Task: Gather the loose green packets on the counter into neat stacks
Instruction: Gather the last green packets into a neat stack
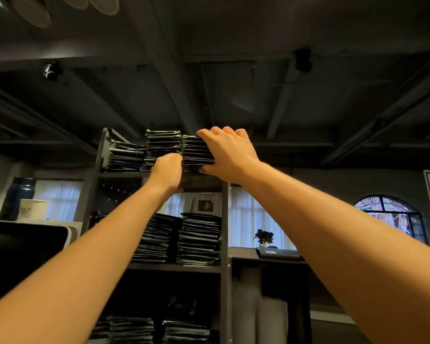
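On the top shelf [124, 174] of a dark shelving unit [225, 219], seen from below with both bare arms stretched up and forward, a stack of green packets [196, 150] is gripped between two hands. The right hand [230, 155] clamps the stack's right side: its fingers curl over the top packet and its thumb hooks under the bottom one, the wrist bent slightly inward. The left hand [168, 170] sits lower, at the stack's lower left corner, fingers curled in against the packets with the back of the hand towards the camera; the fingertips are hidden. The stack stands upright at the right end of the shelf, touching a second stack [163, 145] of about the same height on its left. A third stack [126, 157], tilted and less even, lies further left against the unit's side panel. More stacks fill the middle shelf [199, 239] and the lowest shelf [184, 331]. Background: a paper cup [32, 208] and a blue bottle [18, 197] at left, a small potted plant [263, 237] and an arched window [389, 214] at right.
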